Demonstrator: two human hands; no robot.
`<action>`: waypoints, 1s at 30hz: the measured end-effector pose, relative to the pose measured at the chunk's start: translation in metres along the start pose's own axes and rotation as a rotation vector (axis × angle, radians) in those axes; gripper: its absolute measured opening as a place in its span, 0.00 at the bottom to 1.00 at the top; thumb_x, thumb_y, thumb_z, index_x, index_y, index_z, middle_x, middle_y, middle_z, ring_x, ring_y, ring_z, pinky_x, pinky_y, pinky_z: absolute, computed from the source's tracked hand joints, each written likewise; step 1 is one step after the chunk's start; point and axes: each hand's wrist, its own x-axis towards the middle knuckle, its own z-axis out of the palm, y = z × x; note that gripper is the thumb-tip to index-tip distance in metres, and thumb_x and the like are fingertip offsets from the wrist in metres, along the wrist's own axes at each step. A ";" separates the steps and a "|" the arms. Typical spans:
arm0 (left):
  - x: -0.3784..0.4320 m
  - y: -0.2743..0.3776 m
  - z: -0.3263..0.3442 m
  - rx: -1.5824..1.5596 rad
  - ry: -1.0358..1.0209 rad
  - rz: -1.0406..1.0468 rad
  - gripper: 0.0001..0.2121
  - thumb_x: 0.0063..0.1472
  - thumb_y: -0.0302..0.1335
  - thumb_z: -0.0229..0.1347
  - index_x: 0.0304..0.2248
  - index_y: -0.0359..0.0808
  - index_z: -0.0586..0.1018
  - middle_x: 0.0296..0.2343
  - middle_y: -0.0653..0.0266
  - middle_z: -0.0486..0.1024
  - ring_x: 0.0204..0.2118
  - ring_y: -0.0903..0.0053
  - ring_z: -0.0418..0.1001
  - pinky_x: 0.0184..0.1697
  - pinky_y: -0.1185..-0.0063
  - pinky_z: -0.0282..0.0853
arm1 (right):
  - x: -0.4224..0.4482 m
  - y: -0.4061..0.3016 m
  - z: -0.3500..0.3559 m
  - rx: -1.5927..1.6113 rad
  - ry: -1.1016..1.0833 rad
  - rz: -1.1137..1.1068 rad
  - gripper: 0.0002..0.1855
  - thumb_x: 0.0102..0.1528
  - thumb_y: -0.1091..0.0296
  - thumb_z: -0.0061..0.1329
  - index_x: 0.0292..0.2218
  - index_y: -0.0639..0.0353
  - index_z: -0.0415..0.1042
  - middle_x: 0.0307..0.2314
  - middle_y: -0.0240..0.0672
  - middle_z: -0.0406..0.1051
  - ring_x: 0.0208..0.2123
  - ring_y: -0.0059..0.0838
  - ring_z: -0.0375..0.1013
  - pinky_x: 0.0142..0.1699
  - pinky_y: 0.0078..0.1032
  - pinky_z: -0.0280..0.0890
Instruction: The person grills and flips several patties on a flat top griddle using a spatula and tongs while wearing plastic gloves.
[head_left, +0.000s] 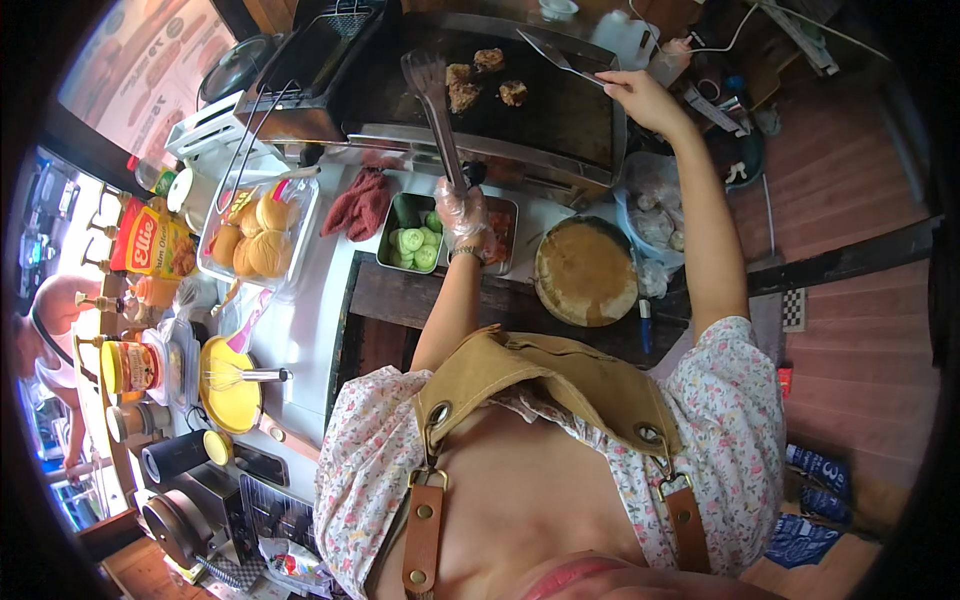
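Observation:
My left hand (460, 210), in a clear plastic glove, is closed around metal tongs (442, 124). The tongs reach out over a black flat-top griddle (420, 45), beside several browned pieces of meat (465, 96). Bare, my right hand (636, 96) grips the handle of a metal spatula (551, 51), its blade above the griddle's right half. Below my left hand stand a metal tray of sliced cucumber (409, 247) and another metal tray (502, 225) with reddish food, partly covered by the hand. A round wooden board (586, 270) lies to their right.
A plastic container of buns (259, 232), a red cloth (358, 204) and a yellow pan (225, 397) with a whisk (255, 375) are on the left counter. Plastic bags (654, 202) sit right of the board. A person (64, 330) is beyond the left counter.

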 end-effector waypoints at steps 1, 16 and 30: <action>0.000 -0.004 0.000 0.002 0.001 0.003 0.11 0.39 0.26 0.51 0.26 0.34 0.66 0.19 0.62 0.69 0.21 0.74 0.67 0.26 0.78 0.63 | 0.000 -0.003 0.001 -0.007 -0.017 0.016 0.15 0.48 0.67 0.39 0.39 0.60 0.65 0.23 0.36 0.68 0.26 0.24 0.65 0.33 0.20 0.59; 0.052 0.049 -0.088 0.153 -0.062 0.172 0.22 0.40 0.44 0.56 0.28 0.32 0.69 0.23 0.51 0.69 0.27 0.58 0.68 0.28 0.71 0.62 | -0.038 -0.047 0.087 -0.590 -0.120 0.046 0.18 0.49 0.70 0.29 0.42 0.64 0.58 0.23 0.47 0.68 0.26 0.41 0.69 0.30 0.36 0.63; 0.114 0.090 -0.142 0.559 -0.441 0.193 0.18 0.51 0.44 0.43 0.26 0.35 0.70 0.24 0.48 0.69 0.30 0.57 0.67 0.31 0.68 0.61 | -0.020 -0.032 0.082 -0.230 -0.014 0.101 0.16 0.50 0.67 0.32 0.41 0.56 0.63 0.30 0.50 0.66 0.33 0.47 0.65 0.38 0.36 0.60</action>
